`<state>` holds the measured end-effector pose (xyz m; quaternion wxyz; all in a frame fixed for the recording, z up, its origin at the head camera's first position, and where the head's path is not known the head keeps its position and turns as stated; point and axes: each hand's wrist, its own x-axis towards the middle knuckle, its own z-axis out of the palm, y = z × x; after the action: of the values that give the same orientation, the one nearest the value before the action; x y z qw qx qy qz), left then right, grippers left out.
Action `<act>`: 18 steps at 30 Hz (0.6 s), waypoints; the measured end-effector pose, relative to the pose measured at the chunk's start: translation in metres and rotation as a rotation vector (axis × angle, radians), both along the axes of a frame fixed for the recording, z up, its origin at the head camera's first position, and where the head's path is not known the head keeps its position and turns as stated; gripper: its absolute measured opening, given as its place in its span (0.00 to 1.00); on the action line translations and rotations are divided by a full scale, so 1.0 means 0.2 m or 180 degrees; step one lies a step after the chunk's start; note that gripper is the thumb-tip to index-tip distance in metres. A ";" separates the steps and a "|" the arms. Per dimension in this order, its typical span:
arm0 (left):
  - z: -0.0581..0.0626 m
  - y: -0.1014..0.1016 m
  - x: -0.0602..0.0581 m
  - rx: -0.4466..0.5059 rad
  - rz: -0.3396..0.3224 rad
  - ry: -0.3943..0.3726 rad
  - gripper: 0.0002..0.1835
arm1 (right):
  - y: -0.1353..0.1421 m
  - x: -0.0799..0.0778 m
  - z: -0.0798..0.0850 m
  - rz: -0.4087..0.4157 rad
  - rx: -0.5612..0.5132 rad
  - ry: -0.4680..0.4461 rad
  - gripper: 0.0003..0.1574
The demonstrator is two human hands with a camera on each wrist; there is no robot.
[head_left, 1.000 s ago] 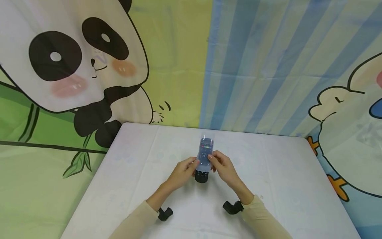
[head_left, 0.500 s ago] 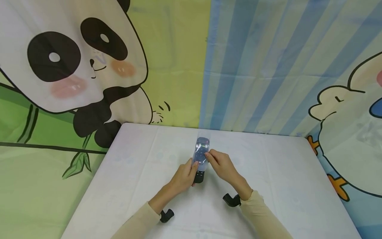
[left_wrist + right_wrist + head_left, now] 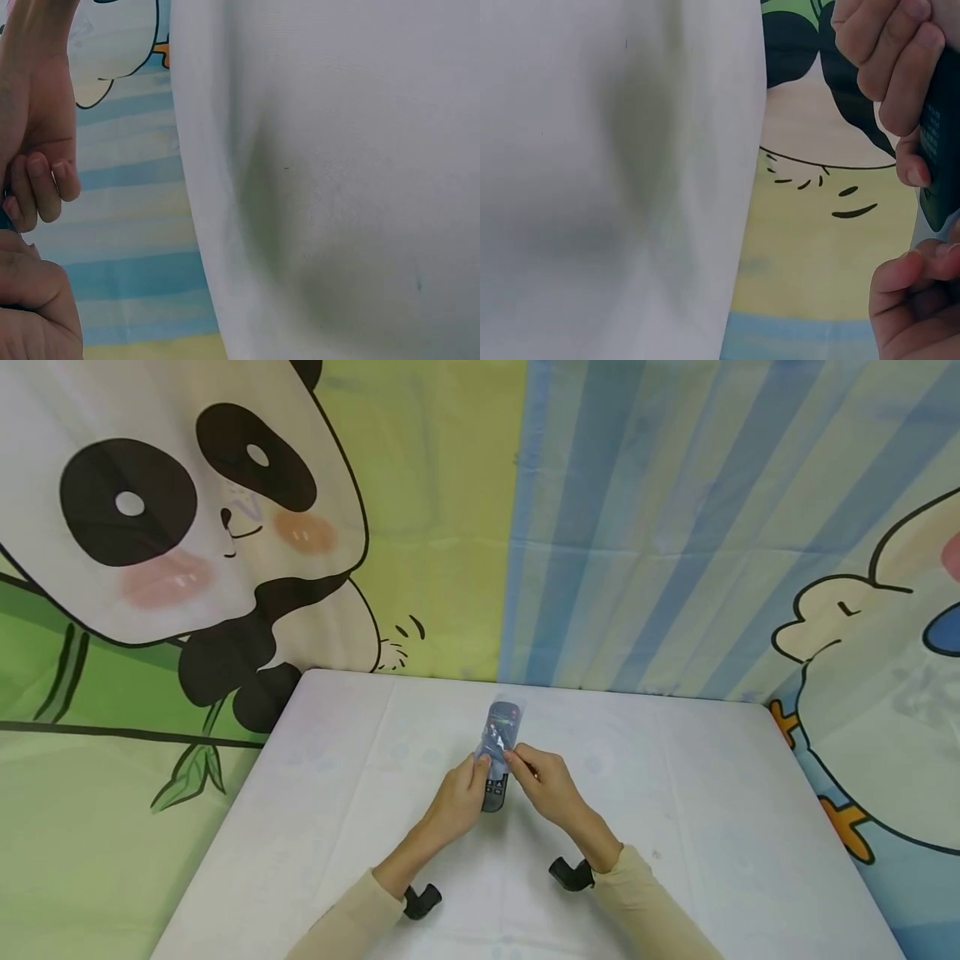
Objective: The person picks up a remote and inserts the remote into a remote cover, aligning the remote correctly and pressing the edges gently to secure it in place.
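A black remote control (image 3: pixel 493 797) is held up over the table, tilted slightly, with a clear bluish plastic sleeve (image 3: pixel 501 731) over most of its length. Its lower end sticks out of the sleeve, showing several buttons. My left hand (image 3: pixel 454 800) grips the remote from the left, thumb on the front at the sleeve's edge. From the other side my right hand (image 3: pixel 549 787) pinches the sleeve between thumb and finger. In the right wrist view the left hand's fingers (image 3: pixel 900 67) curl around the back of the remote (image 3: pixel 939 142). The left wrist view mostly hides the remote.
A white-covered table (image 3: pixel 637 760) lies beneath both hands. Black curved pieces (image 3: pixel 422 902) sit at both wrists beside the sleeves of the garment. Behind the table hangs a cartoon-printed cloth (image 3: pixel 442 527).
The remote and both hands have shifted slightly left. My left hand has taken a fuller grip on the remote. The plastic sleeve looks more crumpled, and more buttons show below it.
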<state>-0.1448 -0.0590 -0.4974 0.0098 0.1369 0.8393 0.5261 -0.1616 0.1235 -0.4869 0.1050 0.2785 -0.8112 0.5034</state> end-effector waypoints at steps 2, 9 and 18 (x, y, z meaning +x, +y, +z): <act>0.01 -0.01 -0.01 0.0004 -0.0059 0.0005 0.25 | 0.01 0.00 0.00 0.0089 -0.0105 -0.0130 0.21; 0.02 -0.03 -0.01 0.0008 -0.0469 0.0110 0.25 | 0.08 -0.02 -0.02 0.0782 -0.0935 -0.1707 0.20; 0.05 -0.04 0.00 -0.0019 -0.0794 -0.0089 0.28 | 0.10 -0.05 -0.07 0.0774 -0.0906 -0.1856 0.22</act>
<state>-0.1457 -0.0666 -0.4884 0.0873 0.2327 0.8172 0.5201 -0.1718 0.1434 -0.5000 -0.1542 0.2002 -0.6896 0.6787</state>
